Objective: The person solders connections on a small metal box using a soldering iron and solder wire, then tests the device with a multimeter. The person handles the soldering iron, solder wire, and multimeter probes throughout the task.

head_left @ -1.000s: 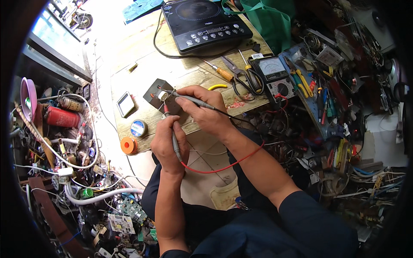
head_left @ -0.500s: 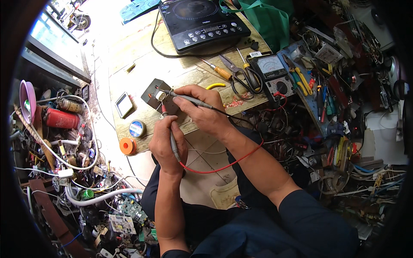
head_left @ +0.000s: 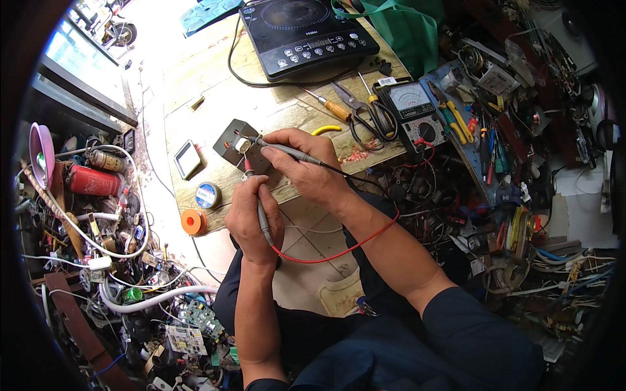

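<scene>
My left hand (head_left: 252,215) is closed around a test probe (head_left: 263,220) with a red tip and a red lead. Its tip reaches up to a small dark grey box (head_left: 228,138) on the wooden table. From the right, my right hand (head_left: 305,163) pinches a grey test probe (head_left: 290,151) with a black lead, pointed at the same box. A white part (head_left: 242,144) and a coppery bit show on the box's face, between the probe tips. Whether the tips touch metal is too small to tell. An analog multimeter (head_left: 417,111) lies at the right, a red lead plugged in.
A black induction cooker (head_left: 306,39) stands at the back of the table (head_left: 202,72). Scissors (head_left: 352,104), a screwdriver (head_left: 336,109) and a yellow-handled tool lie near the multimeter. A square frame (head_left: 188,159), a round tin (head_left: 208,195) and an orange spool (head_left: 193,222) sit left. Scrap parts crowd both sides.
</scene>
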`<act>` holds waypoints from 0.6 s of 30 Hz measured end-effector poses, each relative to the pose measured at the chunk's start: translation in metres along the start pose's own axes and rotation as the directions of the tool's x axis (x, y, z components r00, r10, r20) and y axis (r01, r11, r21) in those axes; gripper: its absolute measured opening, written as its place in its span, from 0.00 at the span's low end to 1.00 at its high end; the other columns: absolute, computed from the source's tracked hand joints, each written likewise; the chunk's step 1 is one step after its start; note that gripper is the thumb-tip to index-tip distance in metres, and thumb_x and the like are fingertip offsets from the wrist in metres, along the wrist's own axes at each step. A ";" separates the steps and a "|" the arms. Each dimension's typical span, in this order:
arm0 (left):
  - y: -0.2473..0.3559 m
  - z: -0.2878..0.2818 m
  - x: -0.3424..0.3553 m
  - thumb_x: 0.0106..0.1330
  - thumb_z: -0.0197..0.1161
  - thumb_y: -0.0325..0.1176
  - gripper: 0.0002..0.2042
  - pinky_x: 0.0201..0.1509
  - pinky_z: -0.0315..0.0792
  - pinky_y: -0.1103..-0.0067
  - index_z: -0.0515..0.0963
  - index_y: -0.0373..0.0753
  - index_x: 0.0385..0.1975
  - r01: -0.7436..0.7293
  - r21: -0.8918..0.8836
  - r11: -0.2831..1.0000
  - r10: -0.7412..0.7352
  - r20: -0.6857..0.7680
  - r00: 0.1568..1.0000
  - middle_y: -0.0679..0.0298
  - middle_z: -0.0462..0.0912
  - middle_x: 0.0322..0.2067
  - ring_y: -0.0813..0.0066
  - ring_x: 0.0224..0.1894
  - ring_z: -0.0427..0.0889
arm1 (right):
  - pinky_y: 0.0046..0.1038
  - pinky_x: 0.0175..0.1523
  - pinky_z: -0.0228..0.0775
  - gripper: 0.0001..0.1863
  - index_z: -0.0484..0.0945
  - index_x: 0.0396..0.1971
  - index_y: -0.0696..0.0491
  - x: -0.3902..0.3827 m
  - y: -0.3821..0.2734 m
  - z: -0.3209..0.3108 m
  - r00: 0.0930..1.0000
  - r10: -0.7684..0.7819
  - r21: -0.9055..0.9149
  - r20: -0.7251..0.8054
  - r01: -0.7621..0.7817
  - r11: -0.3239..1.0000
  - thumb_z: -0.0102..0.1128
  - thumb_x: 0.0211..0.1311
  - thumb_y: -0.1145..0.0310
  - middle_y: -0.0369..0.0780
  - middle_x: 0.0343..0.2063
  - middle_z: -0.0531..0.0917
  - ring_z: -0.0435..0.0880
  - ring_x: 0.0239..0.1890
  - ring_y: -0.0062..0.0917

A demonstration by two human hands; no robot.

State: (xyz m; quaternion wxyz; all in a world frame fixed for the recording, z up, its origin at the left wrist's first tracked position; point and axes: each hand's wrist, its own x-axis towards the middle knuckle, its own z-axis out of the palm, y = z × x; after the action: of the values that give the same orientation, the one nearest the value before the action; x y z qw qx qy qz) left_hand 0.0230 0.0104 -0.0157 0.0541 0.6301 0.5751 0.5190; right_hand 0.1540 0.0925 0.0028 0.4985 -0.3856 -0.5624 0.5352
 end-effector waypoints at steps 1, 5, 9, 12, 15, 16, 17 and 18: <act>0.000 0.000 -0.001 0.79 0.57 0.22 0.06 0.43 0.78 0.72 0.81 0.31 0.48 0.014 -0.001 1.000 -0.014 0.008 1.000 0.54 0.85 0.37 0.65 0.35 0.84 | 0.24 0.43 0.82 0.13 0.87 0.48 0.64 0.000 0.001 0.000 1.000 -0.020 -0.015 -0.010 0.020 1.000 0.69 0.72 0.70 0.42 0.35 0.92 0.89 0.37 0.18; 0.000 -0.002 -0.001 0.79 0.57 0.21 0.06 0.43 0.78 0.72 0.81 0.31 0.48 0.012 -0.005 1.000 -0.012 0.010 1.000 0.54 0.85 0.37 0.65 0.35 0.84 | 0.24 0.42 0.82 0.13 0.87 0.47 0.64 -0.003 0.001 0.000 0.996 -0.077 -0.029 -0.046 0.076 0.997 0.69 0.71 0.70 0.42 0.35 0.92 0.89 0.36 0.18; 0.000 -0.002 -0.001 0.78 0.58 0.21 0.06 0.43 0.78 0.72 0.81 0.31 0.47 0.010 -0.012 1.000 -0.010 0.012 1.000 0.54 0.85 0.36 0.64 0.35 0.84 | 0.24 0.42 0.81 0.12 0.87 0.46 0.64 -0.003 0.000 -0.005 0.997 -0.041 0.041 -0.060 0.044 0.998 0.70 0.70 0.70 0.42 0.35 0.92 0.89 0.36 0.18; 0.000 0.000 0.000 0.78 0.58 0.21 0.06 0.43 0.78 0.72 0.82 0.31 0.47 0.004 -0.008 1.000 -0.004 0.003 1.000 0.54 0.85 0.36 0.64 0.35 0.84 | 0.19 0.40 0.76 0.12 0.86 0.49 0.63 -0.002 0.007 -0.003 0.996 -0.071 0.043 -0.052 0.073 0.996 0.69 0.72 0.71 0.37 0.36 0.90 0.84 0.36 0.14; -0.001 0.000 -0.001 0.79 0.58 0.21 0.06 0.43 0.78 0.72 0.82 0.31 0.47 0.010 -0.005 1.000 -0.010 0.002 1.000 0.54 0.85 0.36 0.64 0.35 0.85 | 0.19 0.40 0.76 0.12 0.86 0.49 0.63 -0.003 0.004 -0.003 0.997 -0.057 0.019 -0.047 0.058 0.998 0.69 0.72 0.71 0.36 0.35 0.89 0.84 0.36 0.13; -0.001 0.000 -0.001 0.79 0.58 0.21 0.06 0.43 0.78 0.72 0.82 0.31 0.47 0.013 -0.004 1.000 -0.013 0.003 1.000 0.54 0.85 0.36 0.64 0.35 0.85 | 0.19 0.40 0.76 0.12 0.86 0.48 0.63 -0.003 0.004 -0.002 0.998 -0.054 0.012 -0.045 0.054 0.998 0.69 0.72 0.72 0.35 0.35 0.89 0.84 0.36 0.13; 0.000 0.000 -0.001 0.79 0.58 0.21 0.06 0.43 0.78 0.72 0.82 0.31 0.48 0.013 -0.001 1.000 -0.013 0.005 1.000 0.54 0.85 0.36 0.64 0.35 0.85 | 0.19 0.40 0.75 0.12 0.86 0.48 0.63 -0.002 0.005 -0.002 0.998 -0.051 0.005 -0.042 0.051 0.999 0.69 0.72 0.72 0.35 0.35 0.89 0.84 0.36 0.13; 0.001 0.000 -0.001 0.79 0.58 0.21 0.06 0.43 0.78 0.72 0.82 0.31 0.48 0.013 0.001 1.000 -0.013 0.008 1.000 0.54 0.85 0.37 0.64 0.35 0.85 | 0.18 0.40 0.75 0.11 0.86 0.48 0.63 -0.002 0.006 -0.002 0.998 -0.047 -0.003 -0.040 0.047 0.999 0.69 0.72 0.72 0.35 0.35 0.89 0.83 0.36 0.13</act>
State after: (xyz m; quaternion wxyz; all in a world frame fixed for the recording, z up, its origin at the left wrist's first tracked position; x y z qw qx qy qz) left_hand 0.0233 0.0092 -0.0158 0.0593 0.6283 0.5794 0.5158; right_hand 0.1561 0.0914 -0.0033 0.5217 -0.3834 -0.5617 0.5151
